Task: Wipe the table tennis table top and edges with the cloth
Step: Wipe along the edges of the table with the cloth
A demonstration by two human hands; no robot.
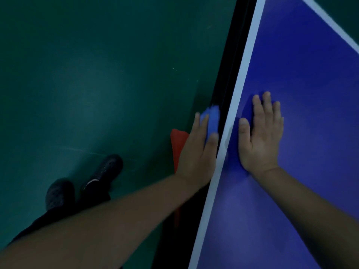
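The blue table tennis table top fills the right side, with a white line along its left border and a dark side edge below it. My left hand presses a light blue cloth flat against that side edge, fingers straight. The cloth sticks out past my fingertips. My right hand lies flat on the table top just inside the white line, fingers spread and straight, holding nothing.
A dark green floor spreads to the left of the table. My two black shoes stand on it at lower left. A red object shows under the table edge behind my left hand.
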